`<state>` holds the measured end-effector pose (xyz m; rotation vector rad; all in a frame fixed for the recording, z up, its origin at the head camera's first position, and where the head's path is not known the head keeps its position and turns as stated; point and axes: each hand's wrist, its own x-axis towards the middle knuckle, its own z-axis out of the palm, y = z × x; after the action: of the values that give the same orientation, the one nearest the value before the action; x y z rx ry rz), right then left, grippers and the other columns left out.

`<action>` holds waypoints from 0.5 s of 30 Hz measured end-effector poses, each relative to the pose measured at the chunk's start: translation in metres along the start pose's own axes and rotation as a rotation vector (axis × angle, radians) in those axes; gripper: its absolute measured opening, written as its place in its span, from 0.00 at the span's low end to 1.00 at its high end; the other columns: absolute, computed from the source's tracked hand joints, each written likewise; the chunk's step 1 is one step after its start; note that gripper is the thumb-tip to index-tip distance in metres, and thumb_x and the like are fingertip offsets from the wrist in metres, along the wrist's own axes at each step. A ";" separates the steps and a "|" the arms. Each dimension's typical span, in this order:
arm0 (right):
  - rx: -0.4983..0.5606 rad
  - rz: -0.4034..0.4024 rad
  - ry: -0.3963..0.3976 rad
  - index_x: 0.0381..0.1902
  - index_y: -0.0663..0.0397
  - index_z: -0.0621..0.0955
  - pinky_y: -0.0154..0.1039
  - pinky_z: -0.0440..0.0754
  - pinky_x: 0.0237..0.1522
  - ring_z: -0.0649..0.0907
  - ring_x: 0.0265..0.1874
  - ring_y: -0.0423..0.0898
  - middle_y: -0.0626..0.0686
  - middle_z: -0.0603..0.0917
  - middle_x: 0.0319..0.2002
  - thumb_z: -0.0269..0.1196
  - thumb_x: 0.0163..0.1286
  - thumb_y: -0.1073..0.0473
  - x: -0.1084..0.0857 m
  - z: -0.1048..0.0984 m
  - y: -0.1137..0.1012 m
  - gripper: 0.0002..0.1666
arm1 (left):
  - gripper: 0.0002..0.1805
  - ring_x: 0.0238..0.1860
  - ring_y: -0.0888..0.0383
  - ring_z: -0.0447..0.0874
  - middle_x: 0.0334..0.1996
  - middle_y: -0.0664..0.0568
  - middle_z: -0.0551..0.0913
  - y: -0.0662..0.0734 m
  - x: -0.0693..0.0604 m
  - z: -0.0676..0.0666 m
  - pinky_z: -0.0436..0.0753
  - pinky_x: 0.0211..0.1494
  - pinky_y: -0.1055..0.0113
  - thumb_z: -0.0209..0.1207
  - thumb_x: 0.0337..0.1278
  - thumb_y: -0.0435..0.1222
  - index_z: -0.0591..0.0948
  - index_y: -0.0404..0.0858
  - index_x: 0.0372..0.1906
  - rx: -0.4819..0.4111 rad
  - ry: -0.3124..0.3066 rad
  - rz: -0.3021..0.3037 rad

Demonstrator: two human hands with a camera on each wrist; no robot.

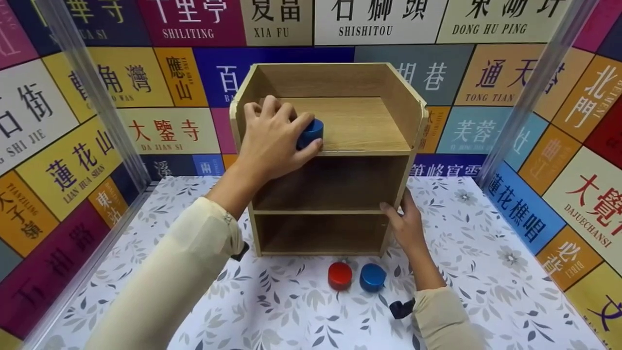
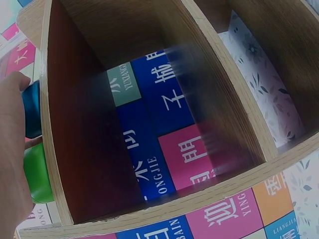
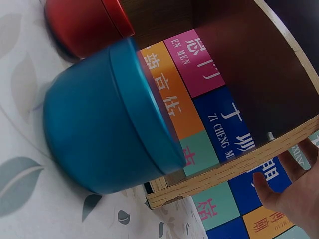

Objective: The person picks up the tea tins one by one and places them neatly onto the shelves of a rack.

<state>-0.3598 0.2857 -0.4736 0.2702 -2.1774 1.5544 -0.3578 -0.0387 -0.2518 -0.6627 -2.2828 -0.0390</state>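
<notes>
A small wooden shelf unit (image 1: 320,212) with two open compartments below a walled top stands on the table. On its top, my left hand (image 1: 274,133) holds a round blue tin (image 1: 311,133) near the left front, thumb at the front and fingers around it. The left wrist view also shows a green tin (image 2: 38,172) beside this blue tin (image 2: 32,109); from the head view it is hidden. My right hand (image 1: 408,223) grips the unit's right side panel, thumb at the front edge, fingers on the outer side. Both compartments hold nothing visible.
On the table before the unit stand a red tin (image 1: 340,276) and, right of it, a second blue tin (image 1: 372,277), close together. A white leaf-patterned cloth (image 1: 282,311) covers the table. Panels with colourful printed signs (image 1: 167,131) enclose the back and sides.
</notes>
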 end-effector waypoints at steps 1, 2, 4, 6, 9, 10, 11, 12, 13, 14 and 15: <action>0.000 0.002 -0.003 0.79 0.49 0.61 0.56 0.65 0.74 0.70 0.73 0.56 0.61 0.72 0.72 0.62 0.72 0.52 0.000 0.000 0.000 0.42 | 0.33 0.57 0.41 0.68 0.51 0.45 0.80 0.000 0.000 0.000 0.62 0.57 0.37 0.45 0.65 0.67 0.79 0.52 0.62 0.000 0.005 -0.001; 0.001 0.004 -0.006 0.80 0.49 0.60 0.56 0.65 0.73 0.70 0.73 0.56 0.61 0.71 0.72 0.62 0.73 0.52 0.000 0.000 -0.001 0.42 | 0.33 0.57 0.41 0.68 0.51 0.45 0.80 0.001 0.000 0.000 0.62 0.57 0.37 0.46 0.65 0.67 0.79 0.52 0.62 -0.001 0.010 -0.002; 0.003 0.005 -0.010 0.80 0.49 0.60 0.57 0.65 0.73 0.70 0.73 0.56 0.61 0.71 0.73 0.62 0.73 0.52 -0.001 -0.001 -0.002 0.42 | 0.32 0.58 0.42 0.69 0.51 0.46 0.79 0.001 0.000 -0.001 0.62 0.57 0.37 0.46 0.65 0.66 0.78 0.52 0.62 -0.005 0.024 -0.002; 0.004 0.002 -0.011 0.80 0.49 0.60 0.57 0.65 0.74 0.70 0.74 0.56 0.61 0.71 0.73 0.62 0.73 0.52 -0.001 -0.001 -0.002 0.42 | 0.31 0.58 0.42 0.68 0.52 0.46 0.79 0.002 0.000 -0.001 0.61 0.57 0.38 0.48 0.64 0.66 0.79 0.52 0.61 -0.016 0.043 -0.003; 0.000 -0.004 -0.009 0.79 0.50 0.61 0.57 0.64 0.75 0.69 0.74 0.57 0.61 0.71 0.73 0.62 0.73 0.53 -0.001 -0.001 -0.002 0.41 | 0.30 0.59 0.43 0.68 0.54 0.47 0.79 0.004 0.000 -0.004 0.60 0.59 0.38 0.50 0.64 0.64 0.79 0.52 0.61 -0.034 0.081 0.003; -0.003 -0.005 -0.009 0.79 0.50 0.61 0.57 0.63 0.75 0.69 0.74 0.57 0.61 0.71 0.73 0.62 0.73 0.53 -0.001 -0.001 -0.002 0.41 | 0.30 0.60 0.44 0.68 0.54 0.47 0.78 0.005 0.000 -0.005 0.60 0.59 0.37 0.50 0.64 0.64 0.79 0.52 0.61 -0.039 0.098 0.007; -0.006 -0.004 -0.009 0.79 0.50 0.61 0.57 0.63 0.75 0.69 0.74 0.57 0.61 0.71 0.73 0.62 0.73 0.53 -0.001 -0.001 -0.002 0.41 | 0.30 0.60 0.44 0.68 0.55 0.47 0.78 0.007 -0.001 -0.006 0.60 0.60 0.37 0.50 0.64 0.64 0.79 0.52 0.62 -0.039 0.117 0.014; -0.008 -0.005 -0.010 0.79 0.50 0.61 0.57 0.63 0.75 0.69 0.74 0.57 0.61 0.71 0.73 0.62 0.73 0.53 -0.001 -0.001 -0.002 0.41 | 0.30 0.60 0.44 0.67 0.55 0.47 0.78 0.008 -0.001 -0.008 0.59 0.60 0.37 0.50 0.64 0.64 0.79 0.51 0.62 -0.038 0.138 0.021; -0.008 -0.005 -0.010 0.79 0.50 0.61 0.57 0.63 0.75 0.69 0.74 0.57 0.61 0.71 0.73 0.62 0.73 0.53 0.000 -0.001 -0.002 0.41 | 0.30 0.61 0.44 0.67 0.56 0.47 0.78 0.010 -0.002 -0.009 0.59 0.61 0.37 0.49 0.65 0.64 0.79 0.51 0.62 -0.034 0.160 0.031; -0.009 -0.005 -0.010 0.79 0.49 0.61 0.57 0.63 0.75 0.69 0.74 0.57 0.61 0.71 0.73 0.62 0.73 0.52 0.000 -0.001 -0.002 0.41 | 0.30 0.61 0.44 0.67 0.56 0.47 0.77 0.013 -0.003 -0.011 0.58 0.62 0.36 0.48 0.65 0.64 0.79 0.51 0.62 -0.027 0.184 0.040; -0.008 -0.006 -0.010 0.79 0.49 0.61 0.57 0.63 0.75 0.69 0.74 0.57 0.61 0.71 0.73 0.62 0.73 0.53 0.000 -0.001 -0.001 0.41 | 0.30 0.62 0.44 0.67 0.57 0.47 0.77 0.015 -0.004 -0.013 0.58 0.62 0.36 0.48 0.66 0.64 0.79 0.51 0.62 -0.016 0.209 0.051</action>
<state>-0.3591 0.2862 -0.4721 0.2826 -2.1879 1.5438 -0.3403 -0.0300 -0.2476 -0.6914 -2.0659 -0.0975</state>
